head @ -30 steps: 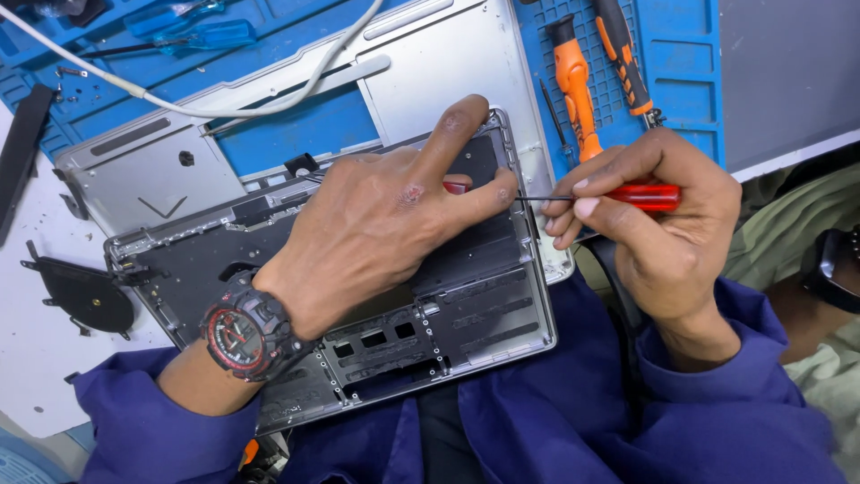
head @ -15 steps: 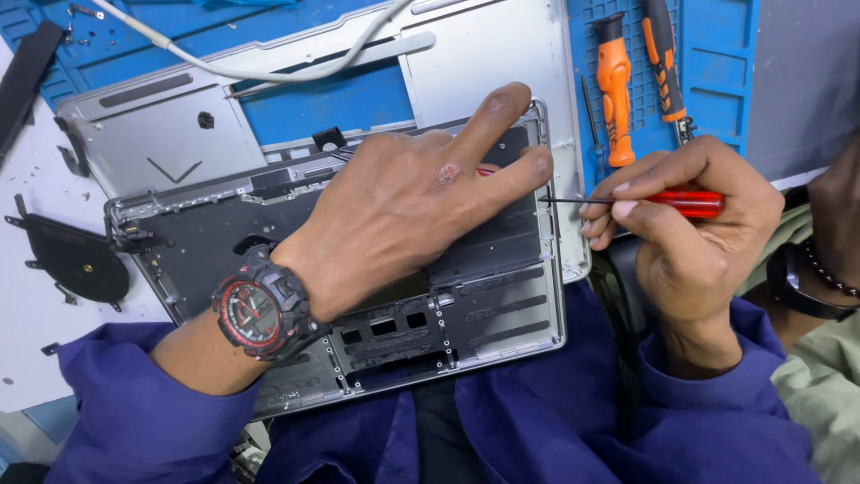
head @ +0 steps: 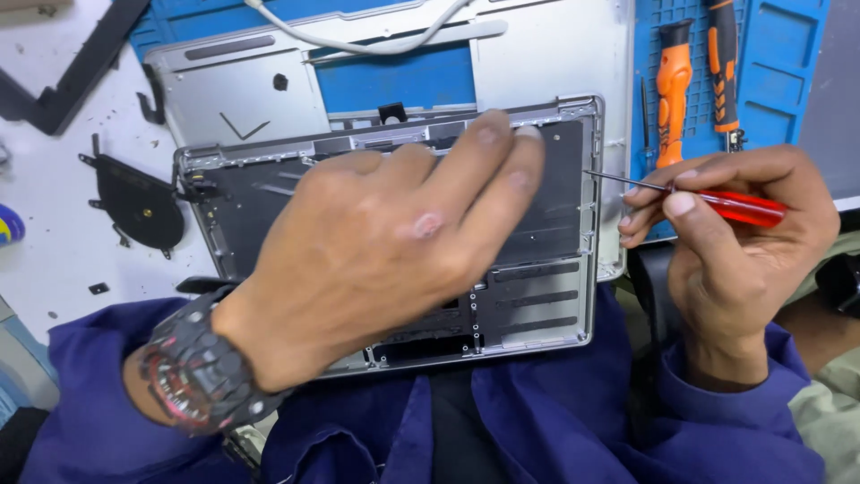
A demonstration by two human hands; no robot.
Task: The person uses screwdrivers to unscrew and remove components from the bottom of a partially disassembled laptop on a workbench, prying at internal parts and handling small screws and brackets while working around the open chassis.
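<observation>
Left hand (head: 385, 242) lies flat, fingers together, steadying laptop chassis (head: 537, 296); right hand (head: 735, 242) pinches red screwdriver (head: 735, 206) at chassis's right edge.

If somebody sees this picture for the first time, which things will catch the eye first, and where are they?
The left hand, with a dark wristwatch at its wrist, lies spread over the opened silver laptop shell in the middle. At the right, the right hand grips a thin red-handled screwdriver, its tip at the shell's right edge. Behind, two orange-handled tools rest on a blue mat.
</observation>
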